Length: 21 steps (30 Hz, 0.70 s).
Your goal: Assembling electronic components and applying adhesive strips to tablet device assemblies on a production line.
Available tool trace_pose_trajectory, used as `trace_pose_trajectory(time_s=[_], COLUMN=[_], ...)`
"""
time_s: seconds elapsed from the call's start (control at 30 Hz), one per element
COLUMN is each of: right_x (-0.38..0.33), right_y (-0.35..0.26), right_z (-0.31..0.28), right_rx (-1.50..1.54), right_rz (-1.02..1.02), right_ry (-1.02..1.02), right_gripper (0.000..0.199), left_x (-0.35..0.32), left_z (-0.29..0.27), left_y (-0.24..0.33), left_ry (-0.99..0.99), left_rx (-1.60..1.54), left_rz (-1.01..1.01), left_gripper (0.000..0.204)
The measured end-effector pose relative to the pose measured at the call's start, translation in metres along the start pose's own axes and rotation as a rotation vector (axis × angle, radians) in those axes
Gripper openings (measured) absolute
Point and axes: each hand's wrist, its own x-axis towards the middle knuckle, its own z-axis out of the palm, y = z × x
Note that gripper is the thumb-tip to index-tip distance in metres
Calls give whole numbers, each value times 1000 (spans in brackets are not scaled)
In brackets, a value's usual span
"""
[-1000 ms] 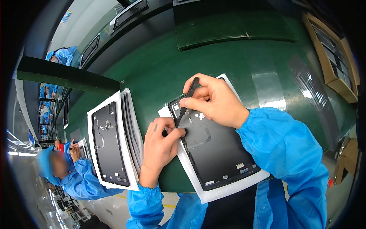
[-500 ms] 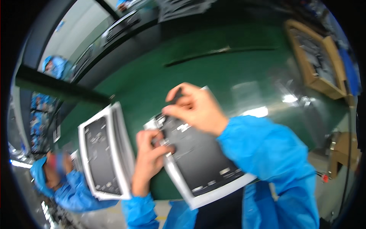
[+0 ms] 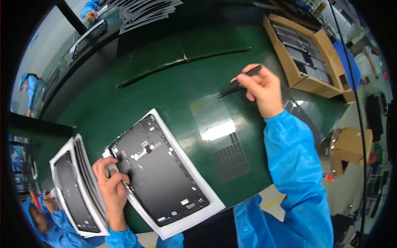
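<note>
In my right hand [image 3: 264,89] is a pair of black tweezers [image 3: 235,87], pinched between thumb and fingers. Their tip points left, above a clear film sheet [image 3: 202,109] on the green table. A black tablet back cover [image 3: 165,165] with small metal and white parts along its edges lies on a white foam sheet [image 3: 171,231] in front of me. At its left edge, my left hand [image 3: 111,182] is closed, the thumb on the cover's rim; a small greyish bit shows between the fingers. Beside the film lies a sheet of small dark rectangles [image 3: 233,163].
Left of my left hand stands a stack of similar covers with white foam [image 3: 76,194], near a co-worker in blue. A cardboard box [image 3: 285,62] of dark parts sits at the far right. A dark strip edge [image 3: 186,61] crosses the table; foam sheets [image 3: 144,14] lie beyond.
My right hand with the tweezers has moved away from the cover, to the right over the film. My left hand stays at the cover's left edge. The whole view has shifted.
</note>
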Motion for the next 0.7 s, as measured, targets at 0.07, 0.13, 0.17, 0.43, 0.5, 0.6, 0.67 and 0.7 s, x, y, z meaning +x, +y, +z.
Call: trace_pose_trajectory(time_s=[0.07, 0.13, 0.17, 0.43, 0.5, 0.6, 0.67, 0.7], right_x=[2, 5, 7, -2, -4, -8, -11, -11], right_y=[-15, -13, -9, -4, 2, 0, -2, -4], right_z=[4, 11, 19, 12, 13, 12, 18, 19], right_rx=[86, 43, 42, 52, 29, 94, 146, 119], right_rz=[6, 12, -6, -9, -38, -6, -24, -31], right_ry=[-21, -87, -135, -168, -130, -170, -184, -251], right_gripper=[16, 17, 17, 17, 16, 14, 13, 13], left_x=[5, 8, 11, 84, 92, 99, 104, 104], left_z=[-2, 0, 0, 64, 71, 77, 73, 72], left_y=[9, 29, 42, 151, 147, 125, 105, 99], left_ry=[14, 86, 86, -393, -426, -485, -443, -462], left_rx=[64, -28, -96, -188, -165, -112, -75, -100], left_rz=[34, -1, -13, 364, 361, 355, 351, 323], left_gripper=[19, 17, 22, 55, 61, 72, 76, 72])
